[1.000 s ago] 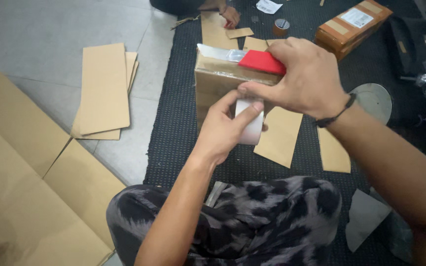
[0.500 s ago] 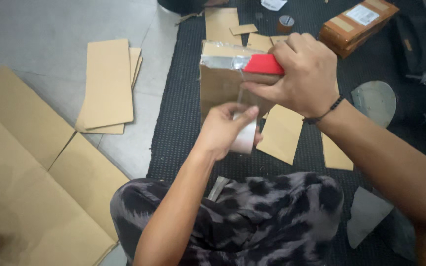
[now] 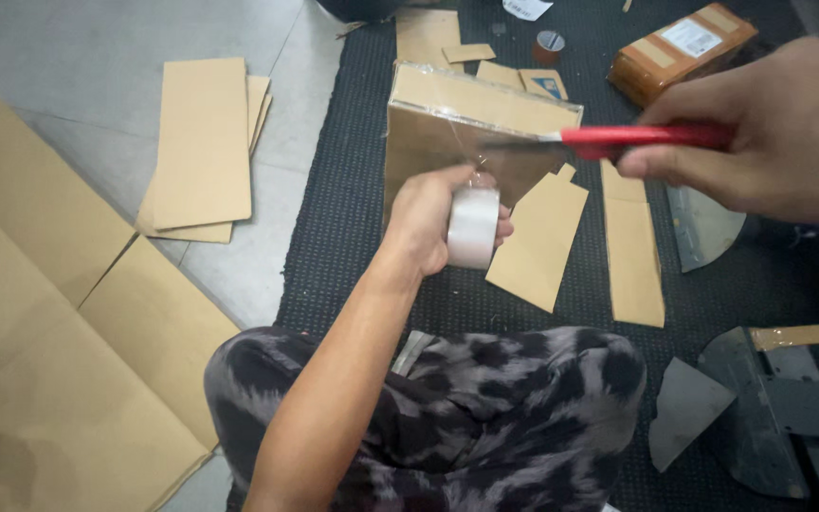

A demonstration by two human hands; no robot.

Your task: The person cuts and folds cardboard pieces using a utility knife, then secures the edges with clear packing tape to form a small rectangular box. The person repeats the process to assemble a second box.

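While my left hand [image 3: 428, 216] grips the tape roll [image 3: 473, 226] taut, my right hand [image 3: 760, 128] clenches the red knife [image 3: 609, 142], blade just above my left fingers; I judge a careful slice comes next.

A brown taped cardboard box [image 3: 466, 123], red-handled metal cutter [image 3: 618, 140], clear plastic tape roll [image 3: 473, 228], black woven floor mat [image 3: 353, 190], grey-black mottled fabric trousers [image 3: 485, 398].

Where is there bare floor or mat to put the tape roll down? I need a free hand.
Bare mat lies left of the cardboard box; bare tile beyond the stacked sheets. Right of the box, cardboard strips and black scraps crowd it.
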